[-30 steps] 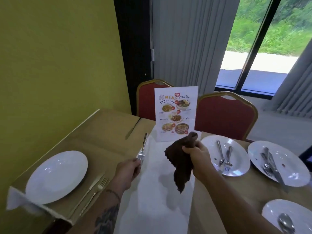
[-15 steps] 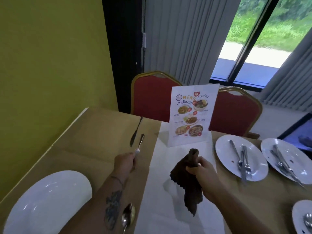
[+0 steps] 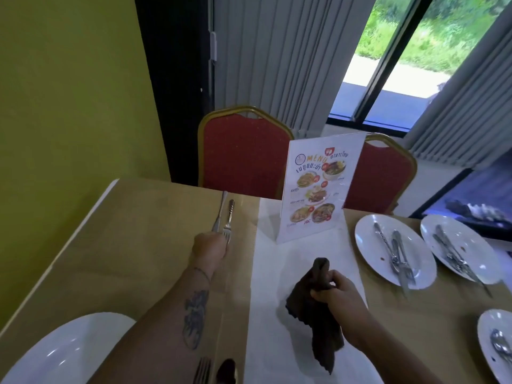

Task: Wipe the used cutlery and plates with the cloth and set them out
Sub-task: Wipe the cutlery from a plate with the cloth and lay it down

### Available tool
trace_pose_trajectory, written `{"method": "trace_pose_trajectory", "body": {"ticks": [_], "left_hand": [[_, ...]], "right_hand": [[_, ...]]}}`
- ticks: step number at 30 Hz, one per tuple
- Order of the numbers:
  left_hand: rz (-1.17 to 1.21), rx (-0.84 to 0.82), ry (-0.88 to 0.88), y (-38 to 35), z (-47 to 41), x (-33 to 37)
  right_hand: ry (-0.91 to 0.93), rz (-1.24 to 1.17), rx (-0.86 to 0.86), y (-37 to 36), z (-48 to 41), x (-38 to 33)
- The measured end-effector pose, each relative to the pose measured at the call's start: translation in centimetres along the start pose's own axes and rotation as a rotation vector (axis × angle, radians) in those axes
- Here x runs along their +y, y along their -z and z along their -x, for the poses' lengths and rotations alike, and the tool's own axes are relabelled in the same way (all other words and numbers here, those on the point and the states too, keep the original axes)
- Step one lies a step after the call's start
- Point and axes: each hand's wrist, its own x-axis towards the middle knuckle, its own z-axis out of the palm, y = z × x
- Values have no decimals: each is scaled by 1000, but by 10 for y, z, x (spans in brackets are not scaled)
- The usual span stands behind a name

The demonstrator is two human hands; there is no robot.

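My left hand (image 3: 209, 245) reaches across the tan table and is closed on the tine end of a fork (image 3: 229, 217). The fork lies flat, its handle pointing away, close beside a knife (image 3: 219, 213) at the far place setting. My right hand (image 3: 333, 291) grips a dark brown cloth (image 3: 318, 322), which hangs over the white runner (image 3: 273, 273). On the right stand two white plates (image 3: 368, 245) (image 3: 471, 245) with used cutlery (image 3: 396, 253) piled on them. Another white plate (image 3: 55, 353) sits bare at the bottom left.
A standing menu card (image 3: 318, 189) rises at the runner's far end. Two red chairs (image 3: 243, 153) (image 3: 382, 178) face the far edge. A fork (image 3: 202, 370) and spoon (image 3: 227, 370) lie at the bottom edge. A third plate with a spoon (image 3: 496, 345) is at the right. The yellow wall (image 3: 69, 106) borders the left.
My left hand has carried the fork forward and lowered it flat next to the far knife. My right hand with the cloth has dropped closer to the runner. The view has shifted forward.
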Motion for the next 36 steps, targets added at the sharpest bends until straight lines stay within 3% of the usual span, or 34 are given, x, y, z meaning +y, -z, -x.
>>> {"method": "trace_pose_trajectory", "body": {"ticks": [22, 28, 32, 36], "left_hand": [[-135, 21, -40, -12, -3, 10], [-76, 10, -3, -16, 9, 2], [-35, -94, -9, -39, 41, -4], [36, -305, 19, -76, 101, -5]], "right_hand": [[-75, 3, -7, 12, 4, 12], [-53, -39, 4, 24, 5, 18], [-55, -117, 28, 46, 1, 26], [-55, -229, 57, 79, -5, 41]]}}
